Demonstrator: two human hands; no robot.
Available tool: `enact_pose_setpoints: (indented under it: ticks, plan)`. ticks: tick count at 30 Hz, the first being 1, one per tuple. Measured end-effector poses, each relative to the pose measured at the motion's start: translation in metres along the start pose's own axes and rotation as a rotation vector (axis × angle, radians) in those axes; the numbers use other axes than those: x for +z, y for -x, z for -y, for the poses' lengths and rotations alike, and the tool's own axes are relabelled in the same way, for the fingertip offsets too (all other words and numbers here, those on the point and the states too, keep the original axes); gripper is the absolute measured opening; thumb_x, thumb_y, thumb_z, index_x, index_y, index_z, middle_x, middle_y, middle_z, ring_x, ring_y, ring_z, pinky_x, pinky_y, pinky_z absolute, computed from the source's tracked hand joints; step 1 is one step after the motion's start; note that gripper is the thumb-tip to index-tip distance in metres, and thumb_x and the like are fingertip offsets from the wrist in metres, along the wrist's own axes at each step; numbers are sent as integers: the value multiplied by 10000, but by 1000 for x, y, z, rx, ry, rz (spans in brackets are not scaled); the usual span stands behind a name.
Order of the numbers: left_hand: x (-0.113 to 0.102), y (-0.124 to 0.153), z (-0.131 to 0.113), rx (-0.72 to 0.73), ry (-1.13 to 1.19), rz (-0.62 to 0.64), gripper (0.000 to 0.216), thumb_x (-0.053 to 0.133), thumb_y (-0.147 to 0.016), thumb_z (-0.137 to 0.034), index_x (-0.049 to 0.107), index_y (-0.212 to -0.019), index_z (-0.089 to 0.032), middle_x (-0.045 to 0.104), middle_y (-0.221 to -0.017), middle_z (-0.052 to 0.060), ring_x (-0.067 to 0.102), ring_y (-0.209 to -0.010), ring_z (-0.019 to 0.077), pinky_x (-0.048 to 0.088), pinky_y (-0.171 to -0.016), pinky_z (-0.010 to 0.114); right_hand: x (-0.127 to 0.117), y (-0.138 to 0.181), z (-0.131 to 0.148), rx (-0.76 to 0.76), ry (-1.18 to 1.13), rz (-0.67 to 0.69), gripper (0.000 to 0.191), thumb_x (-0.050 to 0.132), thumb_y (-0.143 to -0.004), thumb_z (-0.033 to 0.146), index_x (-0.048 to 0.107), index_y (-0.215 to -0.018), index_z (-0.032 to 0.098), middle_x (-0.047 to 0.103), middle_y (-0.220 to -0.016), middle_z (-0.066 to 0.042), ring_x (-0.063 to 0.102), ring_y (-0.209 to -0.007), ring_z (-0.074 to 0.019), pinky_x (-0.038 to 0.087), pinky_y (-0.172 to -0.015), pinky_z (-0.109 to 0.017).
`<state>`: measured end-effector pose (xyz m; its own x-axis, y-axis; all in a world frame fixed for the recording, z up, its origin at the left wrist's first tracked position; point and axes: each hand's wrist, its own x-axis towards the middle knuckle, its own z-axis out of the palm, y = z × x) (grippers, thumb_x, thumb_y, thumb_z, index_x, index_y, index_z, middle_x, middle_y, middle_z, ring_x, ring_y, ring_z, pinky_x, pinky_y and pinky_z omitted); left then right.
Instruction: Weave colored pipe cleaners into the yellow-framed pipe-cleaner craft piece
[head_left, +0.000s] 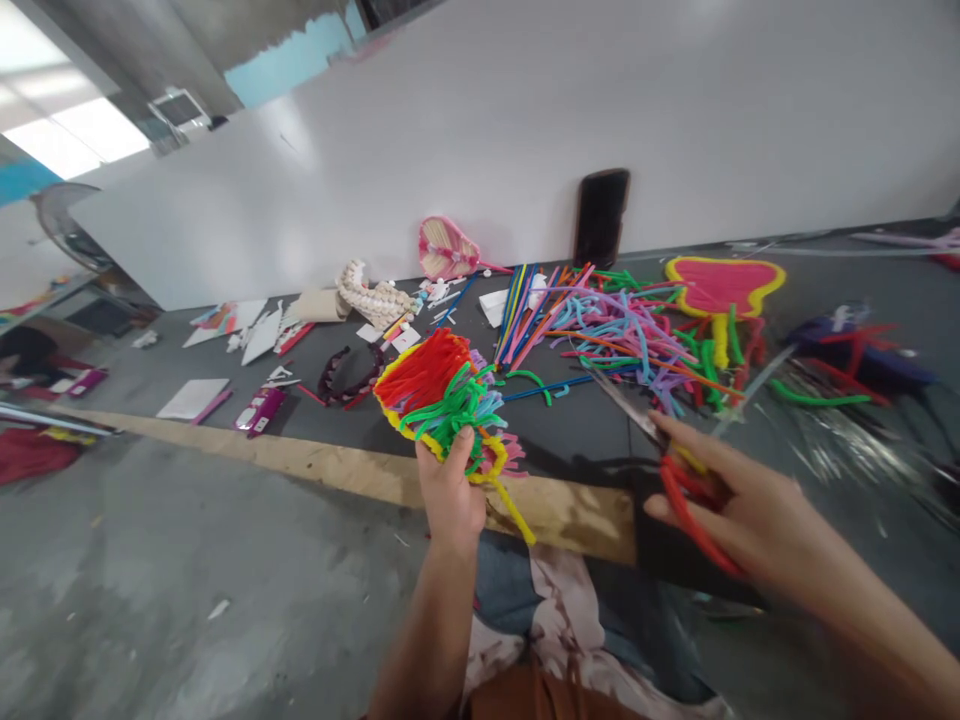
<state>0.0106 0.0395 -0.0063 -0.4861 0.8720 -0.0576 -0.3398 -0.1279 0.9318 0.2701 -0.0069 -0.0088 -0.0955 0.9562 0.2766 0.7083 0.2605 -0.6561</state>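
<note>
My left hand is closed around a woven pipe-cleaner piece, red on top with green, blue and pink strands and a yellow border, held up above the wooden table edge. My right hand grips scissors with red handles; the open metal blades point up and left toward the pile of loose pipe cleaners. The scissors are a short way right of the woven piece and do not touch it.
On the dark table lie a pink, yellow-edged pipe-cleaner shape, a dark phone leaning on the white wall, a pink woven fan, paper scraps and a dark headband. Bare concrete floor lies at the left.
</note>
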Motion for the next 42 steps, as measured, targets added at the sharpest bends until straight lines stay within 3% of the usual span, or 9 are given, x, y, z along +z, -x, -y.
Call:
enact_pose_setpoints:
  ticks: [4, 8, 19, 27, 33, 42]
  plan:
    - [8, 4, -2, 19, -1, 6, 460, 802, -703, -274, 605, -1120, -273, 716, -1063, 2, 697, -940, 177, 543, -860, 322, 19, 11, 33, -81, -126, 118, 414, 675, -825, 387, 640, -1211, 241, 725, -929, -52, 704, -747, -180, 570, -630, -241]
    - [7, 9, -6, 38, -66, 7, 438, 795, -716, -315, 610, -1109, -257, 720, -1048, 17, 692, -973, 191, 531, -872, 311, 42, 15, 47, -82, -122, 184, 411, 655, -850, 324, 611, -1247, 227, 728, -943, -58, 705, -743, -173, 568, -612, -241]
    - [8, 19, -2, 6, -102, 30, 423, 769, -744, -317, 621, -1132, -237, 703, -1119, 41, 667, -1056, 210, 503, -944, 329, 54, 9, 44, -86, -110, 168, 438, 632, -842, 226, 615, -1279, 209, 756, -1060, -75, 744, -867, -196, 599, -729, -264]
    - [9, 21, 1, -51, -58, 54, 413, 747, -770, -304, 602, -1153, -248, 705, -1115, 27, 679, -1001, 188, 508, -918, 329, 56, 9, 40, -193, 25, 130, 396, 579, -909, 330, 630, -1272, 180, 776, -974, -95, 755, -753, -210, 590, -604, -256]
    - [10, 21, -6, -16, -237, 4, 357, 773, -749, -309, 612, -1052, -212, 720, -1020, 28, 684, -936, 180, 496, -885, 291, 54, 9, 38, -283, 146, 86, 377, 515, -952, 345, 647, -1232, 131, 781, -867, -99, 738, -623, -200, 551, -510, -251]
    - [18, 22, -10, -44, -234, -23, 326, 751, -729, -235, 615, -1023, -200, 718, -958, 27, 682, -849, 173, 511, -806, 278, 58, 11, 36, -211, 131, 71, 402, 596, -888, 320, 615, -1277, 219, 771, -1003, -89, 750, -744, -200, 581, -602, -255]
